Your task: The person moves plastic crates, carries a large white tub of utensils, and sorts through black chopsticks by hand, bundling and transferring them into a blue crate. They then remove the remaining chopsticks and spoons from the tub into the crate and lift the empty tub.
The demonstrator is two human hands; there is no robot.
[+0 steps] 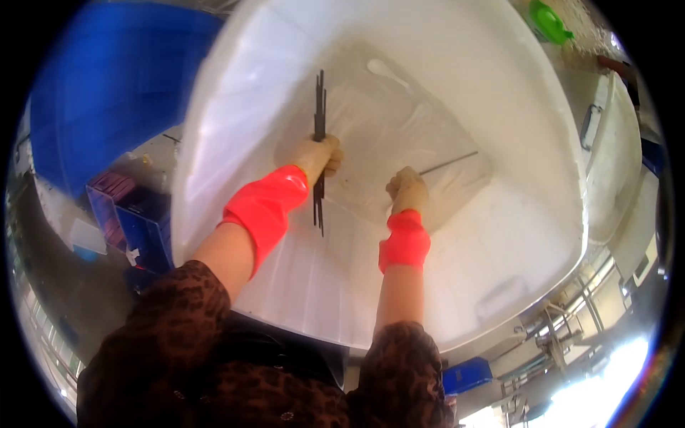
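Observation:
My left hand [319, 155], in a rubber glove with a red cuff and a yellowish hand part, is closed around a bundle of thin dark rods [320, 114]. The rods stick out above and below the fist, their ends uneven. To the right, my right hand [409, 189], gloved the same way, is closed on one thin dark rod [449, 162] that points up and to the right. Both hands are over the inside of a large white tub [499, 93], whose floor looks greyish and wet. The fingers hide the middle of the bundle and the near end of the single rod.
The tub's rim surrounds both arms. A large blue bin [114, 85] stands at the left, with blue crates [143, 221] below it. Another white tub [619, 157] is at the right, near a green plastic item [548, 21]. A blue box [467, 375] lies at lower right.

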